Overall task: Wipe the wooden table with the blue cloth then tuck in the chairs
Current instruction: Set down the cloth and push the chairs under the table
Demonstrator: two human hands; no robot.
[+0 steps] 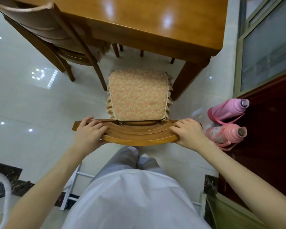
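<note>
Two pink thermos flasks stand on the glossy white tiled floor (23,100) at the right. The farther flask (228,109) is a lilac pink with a pink carrying strap; the nearer flask (226,134) is salmon pink with a flowered body, just beside the first. Both sit against a dark red wooden cabinet (267,129). Above it, far right, is a frosted glass door in a grey-green frame (267,47). A white metal rack (73,184) lies near, lower left of centre, by a dark marble floor border (8,172).
</note>
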